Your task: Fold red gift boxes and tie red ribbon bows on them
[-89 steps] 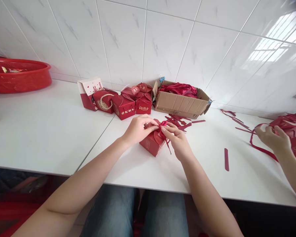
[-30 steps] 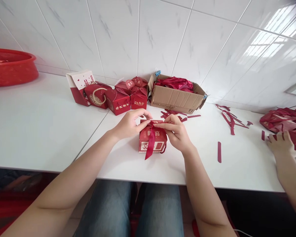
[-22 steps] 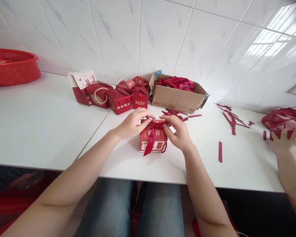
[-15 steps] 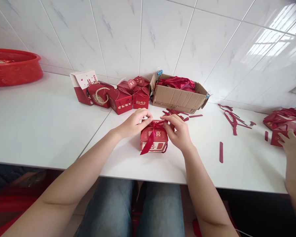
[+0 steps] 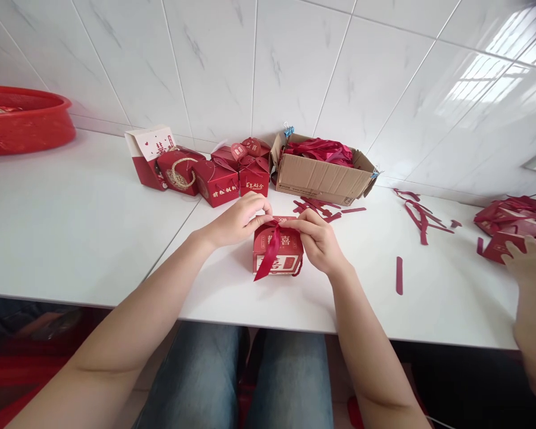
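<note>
A small red gift box (image 5: pixel 284 245) with gold and white print stands on the white table in front of me. A red satin ribbon (image 5: pixel 270 257) is knotted on its top, with one tail hanging down the front face. My left hand (image 5: pixel 241 219) pinches the ribbon at the upper left of the knot. From the other side, my right hand (image 5: pixel 319 238) has thumb and forefinger at the knot, closed on the ribbon. The fingertips partly cover the knot, and a dark red cord shows at the box's lower right.
Several red gift boxes (image 5: pixel 216 180) line the wall. Beside them a cardboard box (image 5: pixel 324 177) holds red ribbons. Cut strips (image 5: pixel 399 275) lie to the right. A red basin (image 5: pixel 27 128) is at far left. Another person's hand (image 5: pixel 531 262) touches a red box at far right.
My right hand's fingertips have moved left, in to the knot, and the ribbon loop has drawn smaller. My left hand has shifted slightly left. The other person's red box has tilted.
</note>
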`<action>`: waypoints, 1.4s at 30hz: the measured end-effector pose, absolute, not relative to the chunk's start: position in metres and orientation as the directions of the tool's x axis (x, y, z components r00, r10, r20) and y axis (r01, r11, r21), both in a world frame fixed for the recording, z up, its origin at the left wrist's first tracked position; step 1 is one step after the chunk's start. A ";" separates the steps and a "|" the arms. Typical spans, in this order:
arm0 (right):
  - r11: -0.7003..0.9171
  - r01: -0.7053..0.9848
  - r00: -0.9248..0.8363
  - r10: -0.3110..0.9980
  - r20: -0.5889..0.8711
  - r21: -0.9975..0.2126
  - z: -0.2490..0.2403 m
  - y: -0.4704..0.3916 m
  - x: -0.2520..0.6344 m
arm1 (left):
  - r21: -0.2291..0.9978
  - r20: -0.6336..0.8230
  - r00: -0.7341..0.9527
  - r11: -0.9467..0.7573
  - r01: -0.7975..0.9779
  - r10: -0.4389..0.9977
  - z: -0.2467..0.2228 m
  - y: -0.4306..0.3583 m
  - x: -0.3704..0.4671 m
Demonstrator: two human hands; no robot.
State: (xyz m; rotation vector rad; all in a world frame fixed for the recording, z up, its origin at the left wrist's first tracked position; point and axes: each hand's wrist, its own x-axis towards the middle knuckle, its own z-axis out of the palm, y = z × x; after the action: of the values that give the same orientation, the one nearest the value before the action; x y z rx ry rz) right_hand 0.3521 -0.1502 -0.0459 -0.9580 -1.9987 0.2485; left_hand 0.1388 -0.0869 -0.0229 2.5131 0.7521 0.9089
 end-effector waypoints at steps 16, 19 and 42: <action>0.573 0.676 -0.087 0.686 0.722 -0.463 -0.050 -0.150 0.341 | 0.668 0.478 0.623 -0.717 0.200 0.619 -0.025 -0.091 0.143; 0.527 0.721 -0.058 0.693 0.718 -0.450 -0.048 -0.152 0.337 | 0.654 0.493 0.611 -0.727 0.209 0.619 -0.026 -0.091 0.145; 0.345 0.458 0.081 0.902 0.425 -0.819 -0.023 -0.165 0.321 | 0.587 0.545 0.587 -0.773 0.242 0.598 -0.029 -0.095 0.147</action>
State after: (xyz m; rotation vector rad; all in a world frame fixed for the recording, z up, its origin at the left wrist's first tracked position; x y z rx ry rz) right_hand 0.3212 -0.1650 -0.0232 -1.2751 -1.5458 0.5236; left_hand 0.1472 -0.0952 -0.0286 2.3630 0.6716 1.0526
